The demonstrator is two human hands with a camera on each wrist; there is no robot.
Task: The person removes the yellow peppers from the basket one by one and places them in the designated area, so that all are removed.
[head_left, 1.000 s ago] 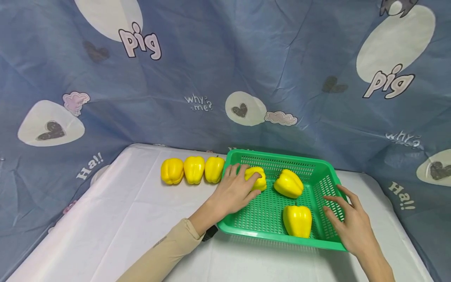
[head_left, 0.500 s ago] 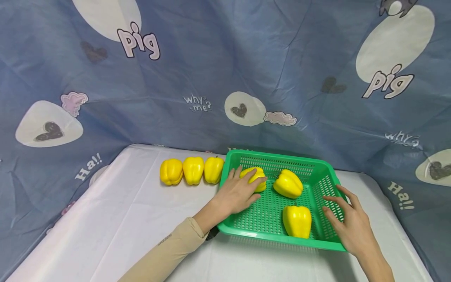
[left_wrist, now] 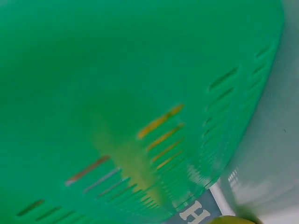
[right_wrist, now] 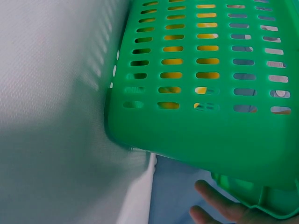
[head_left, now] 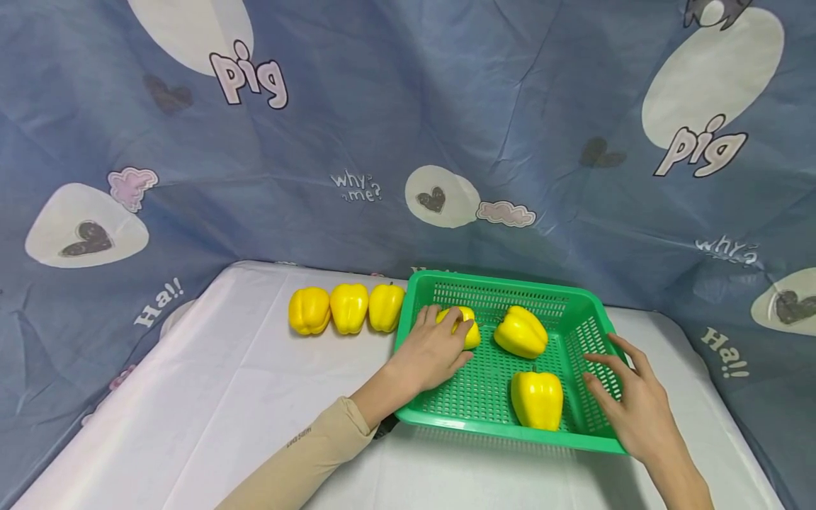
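In the head view, a green plastic basket (head_left: 459,425) stands on the white-covered table with three yellow bell peppers in it. My left hand (head_left: 427,358) reaches over its left side, fingers curled over the back-left bell pepper (head_left: 470,334) and partly hiding it. Another bell pepper (head_left: 521,333) lies tilted near the back, and a third bell pepper (head_left: 537,400) sits by the front wall. At the basket's right rim my right hand (head_left: 644,414) rests with its fingers spread and loosely bent. The right wrist view shows its fingers (right_wrist: 212,193) beside the rim.
Three more yellow bell peppers (head_left: 349,309) stand in a row to the left of the basket on the white cloth (head_left: 268,389). A blue printed curtain (head_left: 306,142) hangs behind the table. The left wrist view is mostly filled by the basket's outer wall (left_wrist: 117,70).
My left hand's fingers straightened over the back-left bell pepper, then curled again; that pepper has shifted slightly. My right hand has stayed at the rim.
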